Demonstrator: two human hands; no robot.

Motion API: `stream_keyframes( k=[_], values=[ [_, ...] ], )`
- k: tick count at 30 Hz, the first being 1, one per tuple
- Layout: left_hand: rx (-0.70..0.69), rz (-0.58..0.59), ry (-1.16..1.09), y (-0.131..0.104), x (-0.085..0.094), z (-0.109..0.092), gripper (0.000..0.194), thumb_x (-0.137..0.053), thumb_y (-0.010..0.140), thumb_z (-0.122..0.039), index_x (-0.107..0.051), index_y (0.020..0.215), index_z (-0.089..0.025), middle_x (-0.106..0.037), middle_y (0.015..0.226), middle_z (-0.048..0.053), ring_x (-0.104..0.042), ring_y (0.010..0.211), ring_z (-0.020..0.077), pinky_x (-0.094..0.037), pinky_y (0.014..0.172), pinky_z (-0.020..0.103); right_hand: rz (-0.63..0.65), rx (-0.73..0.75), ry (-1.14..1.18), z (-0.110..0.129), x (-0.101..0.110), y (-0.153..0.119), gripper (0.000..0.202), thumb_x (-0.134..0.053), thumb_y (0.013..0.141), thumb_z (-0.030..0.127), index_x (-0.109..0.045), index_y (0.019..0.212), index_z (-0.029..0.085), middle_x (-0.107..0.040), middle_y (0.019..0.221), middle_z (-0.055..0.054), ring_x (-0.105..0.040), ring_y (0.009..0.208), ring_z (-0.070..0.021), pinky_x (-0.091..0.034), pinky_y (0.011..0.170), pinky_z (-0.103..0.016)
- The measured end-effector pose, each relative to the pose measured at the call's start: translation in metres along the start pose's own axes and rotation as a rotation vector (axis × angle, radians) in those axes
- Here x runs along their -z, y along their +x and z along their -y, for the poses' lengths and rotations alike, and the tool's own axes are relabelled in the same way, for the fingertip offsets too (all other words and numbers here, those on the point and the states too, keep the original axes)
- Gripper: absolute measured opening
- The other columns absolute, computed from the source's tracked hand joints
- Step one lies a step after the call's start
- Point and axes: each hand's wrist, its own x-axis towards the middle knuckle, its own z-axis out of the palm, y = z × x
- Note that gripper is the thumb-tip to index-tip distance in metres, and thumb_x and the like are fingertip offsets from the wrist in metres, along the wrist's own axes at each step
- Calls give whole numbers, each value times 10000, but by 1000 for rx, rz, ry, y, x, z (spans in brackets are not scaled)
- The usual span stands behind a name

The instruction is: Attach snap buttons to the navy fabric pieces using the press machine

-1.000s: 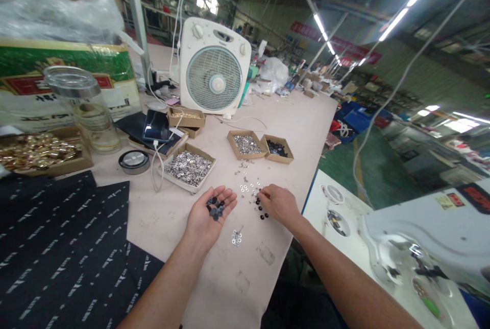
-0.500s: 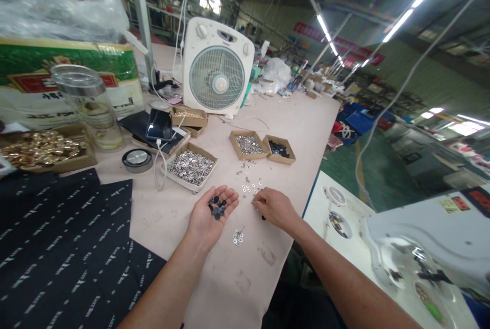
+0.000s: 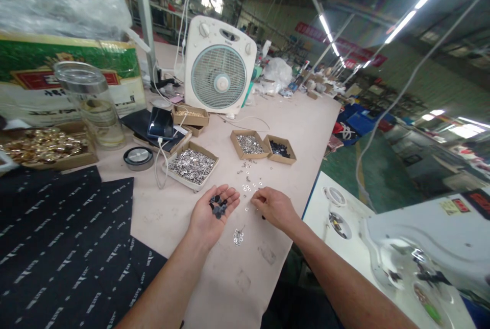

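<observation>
Palm up, my left hand (image 3: 210,215) cradles several small black discs (image 3: 218,208), some glossy and some dull, with its fingers slightly curled. My right hand (image 3: 274,208) is beside it, fingers pinched together just above the table; whatever the fingertips may hold is hidden. Small silver rings (image 3: 247,187) lie scattered beyond the right fingertips, and one single ring (image 3: 247,209) sits between the hands. Closer to me is a tight cluster of silver rings (image 3: 238,237). A black disc (image 3: 264,217) is partly covered by the right hand.
Cardboard trays hold silver rings (image 3: 192,165), more silver pieces (image 3: 249,145) and black discs (image 3: 280,149). A box fan (image 3: 219,69) stands behind. Left are a phone (image 3: 161,123), a glass jar (image 3: 100,119) and dark printed fabric (image 3: 65,252). A white machine (image 3: 429,237) flanks the table's right edge.
My right hand has shifted slightly, its fingertips still pinched. A single silver ring now shows on the table between the hands. The left hand stays nearly still with its discs.
</observation>
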Motion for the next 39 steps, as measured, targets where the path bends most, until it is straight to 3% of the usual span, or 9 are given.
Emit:
stream_keyframes(
  k=[6,11,18,21,30,39],
  values=[
    [0,-8,-2,-1,-1,0,195,-522,909,-209,-662,881,-77,-721,841,138,-724,836,252,-602,821,379,47,-95,-78,-4,0,4,168,-613,845,360,-742,855,253,-718,873,1,-622,786,-168,-350,636,-258],
    [-8,1,4,-2,-1,-1,192,-523,908,-206,-661,882,-74,-720,841,141,-724,837,253,-601,824,381,49,-92,-92,-3,-5,6,171,-572,847,304,-732,842,243,-728,851,-5,-620,767,-172,-334,617,-259],
    [-17,6,-17,0,-1,-2,196,-518,912,-205,-658,873,-74,-719,838,140,-724,837,257,-602,820,376,100,102,25,17,-2,8,208,-514,861,243,-719,836,223,-727,878,-14,-609,771,-151,-360,658,-239],
    [-27,5,-17,0,0,-3,202,-508,917,-205,-657,869,-77,-717,835,136,-723,844,257,-603,819,375,146,98,-24,27,-5,9,198,-529,845,245,-722,807,227,-729,837,-20,-610,762,-165,-342,638,-250],
    [-15,12,-17,1,0,-2,184,-526,903,-206,-659,880,-81,-717,853,142,-722,854,260,-603,826,387,-13,-70,-22,12,-7,16,151,-607,825,335,-722,881,254,-714,829,14,-591,731,-149,-330,623,-250],
    [-21,23,-4,4,4,-1,178,-532,900,-211,-662,892,-90,-718,872,140,-719,882,261,-602,833,386,139,47,33,19,-8,16,209,-512,875,274,-710,829,227,-730,875,-8,-603,769,-153,-334,619,-237]
  ],
)
